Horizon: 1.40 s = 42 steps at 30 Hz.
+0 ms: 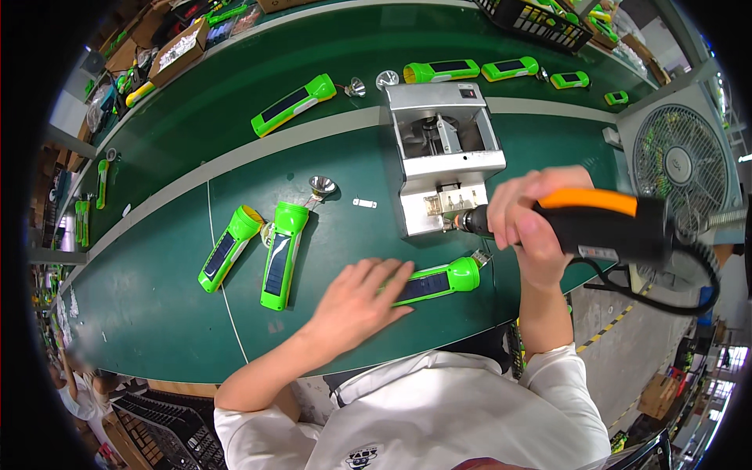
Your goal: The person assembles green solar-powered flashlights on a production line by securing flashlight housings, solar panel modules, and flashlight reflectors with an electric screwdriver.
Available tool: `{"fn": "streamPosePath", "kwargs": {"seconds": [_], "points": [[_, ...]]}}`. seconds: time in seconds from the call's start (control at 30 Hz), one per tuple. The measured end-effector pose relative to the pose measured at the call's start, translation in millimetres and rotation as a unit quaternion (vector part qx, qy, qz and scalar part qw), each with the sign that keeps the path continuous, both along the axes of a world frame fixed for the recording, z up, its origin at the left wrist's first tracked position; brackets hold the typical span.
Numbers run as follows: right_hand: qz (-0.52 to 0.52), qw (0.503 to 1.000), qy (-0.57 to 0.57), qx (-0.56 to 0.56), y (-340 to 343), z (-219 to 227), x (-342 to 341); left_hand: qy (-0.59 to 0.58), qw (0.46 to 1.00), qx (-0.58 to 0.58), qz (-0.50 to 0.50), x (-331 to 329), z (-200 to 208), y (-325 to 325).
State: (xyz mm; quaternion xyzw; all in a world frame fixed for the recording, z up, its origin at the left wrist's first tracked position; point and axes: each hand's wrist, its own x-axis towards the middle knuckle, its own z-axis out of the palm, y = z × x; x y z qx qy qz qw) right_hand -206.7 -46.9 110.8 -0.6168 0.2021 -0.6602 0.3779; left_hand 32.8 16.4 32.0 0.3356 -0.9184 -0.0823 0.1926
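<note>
Here, the left hand lies flat, fingers spread, pinning a green torch to the belt at six o'clock. The right hand, at three o'clock, is wrapped around a black-and-orange driver whose tip sits at the grey screw feeder. This looks like the screw pick-up; next the bit would need lining up on the torch. Two more torches wait at nine o'clock. Farther off, cardboard boxes at eleven o'clock hold small parts, and a black basket at one o'clock holds green pieces.
</note>
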Motion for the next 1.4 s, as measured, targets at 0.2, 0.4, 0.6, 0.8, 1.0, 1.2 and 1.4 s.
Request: {"fn": "streamPosePath", "kwargs": {"seconds": [0.2,0.4,0.6,0.8,1.0,1.2,1.4], "points": [[0.096,0.977,0.008,0.189,-50,25,9,0.092,0.991,0.096,0.024,25,-12,4],[0.16,0.978,-0.061,0.117,-8,10,6,0.135,0.987,0.072,0.042,-13,-26,-8],[0.154,0.984,0.016,0.091,13,-3,31,0.187,0.975,0.102,0.063,-3,-28,-11],[0.139,0.984,-0.043,0.101,11,-18,40,0.168,0.976,0.118,0.072,-3,-31,-16],[0.148,0.982,-0.044,0.113,9,-25,43,0.181,0.972,0.134,0.071,0,-34,-17],[0.15,0.98,-0.038,0.126,11,-33,46,0.196,0.969,0.136,0.067,0,-34,-20],[0.146,0.981,0.041,0.123,14,-30,51,0.195,0.968,0.14,0.066,0,-35,-21]]}}
